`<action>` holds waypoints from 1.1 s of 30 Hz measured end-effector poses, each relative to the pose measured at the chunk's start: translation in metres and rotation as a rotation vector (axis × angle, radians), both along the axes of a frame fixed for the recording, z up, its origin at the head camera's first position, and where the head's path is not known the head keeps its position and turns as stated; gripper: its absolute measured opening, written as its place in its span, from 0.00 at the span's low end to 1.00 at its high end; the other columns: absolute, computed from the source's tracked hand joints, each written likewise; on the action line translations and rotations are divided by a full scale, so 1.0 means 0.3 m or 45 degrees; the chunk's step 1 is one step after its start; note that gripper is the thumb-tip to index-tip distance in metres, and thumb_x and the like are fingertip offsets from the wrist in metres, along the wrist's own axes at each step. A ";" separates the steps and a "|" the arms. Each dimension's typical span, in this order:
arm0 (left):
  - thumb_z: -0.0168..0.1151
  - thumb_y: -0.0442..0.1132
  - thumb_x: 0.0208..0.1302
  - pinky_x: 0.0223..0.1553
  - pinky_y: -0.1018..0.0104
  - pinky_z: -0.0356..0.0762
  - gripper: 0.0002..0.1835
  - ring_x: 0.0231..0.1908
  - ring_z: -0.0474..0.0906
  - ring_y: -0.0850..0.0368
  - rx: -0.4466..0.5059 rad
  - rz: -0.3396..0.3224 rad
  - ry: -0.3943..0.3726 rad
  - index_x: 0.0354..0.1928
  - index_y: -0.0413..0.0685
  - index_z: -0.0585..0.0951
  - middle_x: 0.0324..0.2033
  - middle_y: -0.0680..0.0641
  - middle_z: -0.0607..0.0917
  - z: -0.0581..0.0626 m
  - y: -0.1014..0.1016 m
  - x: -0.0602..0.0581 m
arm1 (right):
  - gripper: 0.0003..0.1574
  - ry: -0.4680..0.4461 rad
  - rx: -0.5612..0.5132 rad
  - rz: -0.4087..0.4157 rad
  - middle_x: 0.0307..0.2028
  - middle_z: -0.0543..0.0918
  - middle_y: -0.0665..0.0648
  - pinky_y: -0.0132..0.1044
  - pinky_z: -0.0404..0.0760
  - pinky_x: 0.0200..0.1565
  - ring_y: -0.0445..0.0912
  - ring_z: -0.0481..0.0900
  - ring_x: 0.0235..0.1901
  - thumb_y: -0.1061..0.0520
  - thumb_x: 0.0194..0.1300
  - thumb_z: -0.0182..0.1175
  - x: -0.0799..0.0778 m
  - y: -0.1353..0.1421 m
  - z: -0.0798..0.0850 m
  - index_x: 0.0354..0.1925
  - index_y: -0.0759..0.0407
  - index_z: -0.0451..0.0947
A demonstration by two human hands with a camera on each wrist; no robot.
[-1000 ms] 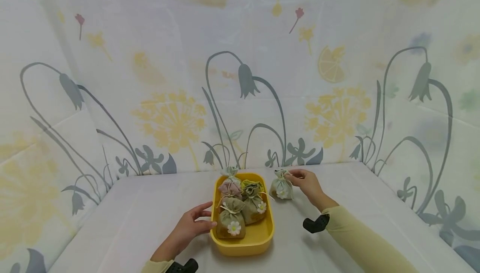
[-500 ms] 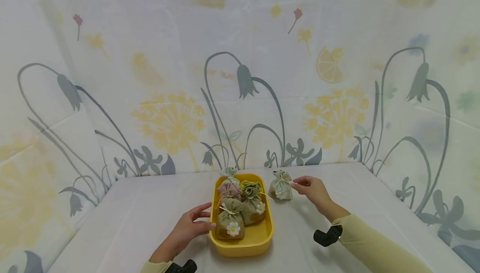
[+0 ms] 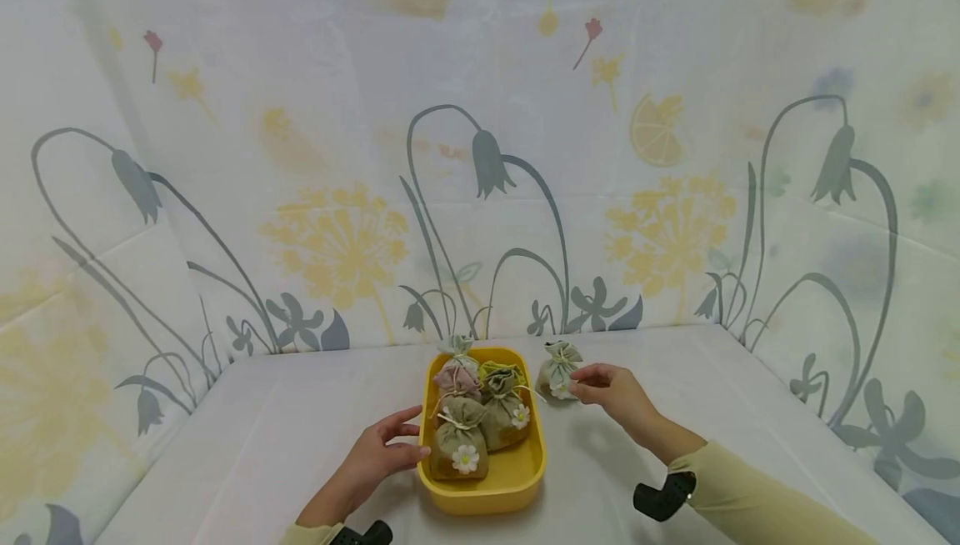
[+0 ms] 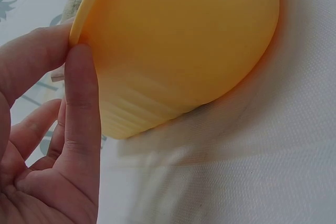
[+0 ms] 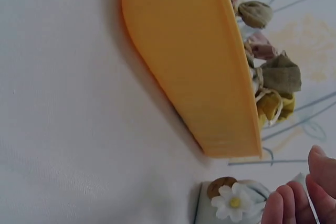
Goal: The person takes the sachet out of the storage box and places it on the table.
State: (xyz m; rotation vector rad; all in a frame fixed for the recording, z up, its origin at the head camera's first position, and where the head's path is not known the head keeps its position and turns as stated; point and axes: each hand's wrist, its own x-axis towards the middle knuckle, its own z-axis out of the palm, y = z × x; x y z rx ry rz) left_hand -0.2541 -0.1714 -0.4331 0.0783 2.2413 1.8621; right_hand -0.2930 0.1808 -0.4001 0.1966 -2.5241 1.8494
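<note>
1. Left grip (image 3: 378, 449) pinches the left edge of the yellow tray (image 3: 498, 499).
2. Right grip (image 3: 615, 395) is at the pale pouch (image 3: 557, 359); whether it grasps or merely touches, I cannot tell.
3. That pouch, bearing a white flower (image 5: 234, 201), stands on the surface (image 3: 585, 470) just right of the tray.
4. Tied pouches (image 3: 447, 463) sit inside.
5. A citrus slice (image 3: 657, 130) is printed on the backdrop (image 3: 315, 78).
</note>
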 end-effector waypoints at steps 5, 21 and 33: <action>0.72 0.41 0.50 0.41 0.59 0.80 0.42 0.39 0.77 0.54 0.004 0.001 -0.005 0.66 0.38 0.63 0.47 0.40 0.74 0.005 0.005 0.003 | 0.20 -0.038 -0.009 0.056 0.38 0.81 0.56 0.45 0.78 0.47 0.52 0.78 0.40 0.58 0.59 0.64 0.023 -0.034 0.017 0.47 0.71 0.76; 0.72 0.41 0.51 0.41 0.59 0.80 0.43 0.39 0.77 0.54 0.005 -0.004 0.007 0.67 0.38 0.63 0.47 0.40 0.74 -0.001 -0.002 0.000 | 0.21 0.002 0.018 0.202 0.39 0.83 0.57 0.44 0.78 0.47 0.48 0.79 0.41 0.59 0.58 0.65 0.024 -0.158 0.052 0.49 0.68 0.77; 0.72 0.42 0.50 0.42 0.59 0.80 0.43 0.40 0.78 0.54 0.026 -0.017 -0.004 0.67 0.38 0.62 0.47 0.40 0.74 -0.002 -0.002 -0.001 | 0.21 0.054 0.136 0.272 0.38 0.82 0.55 0.41 0.80 0.43 0.48 0.79 0.40 0.59 0.56 0.67 -0.018 -0.215 0.054 0.47 0.67 0.78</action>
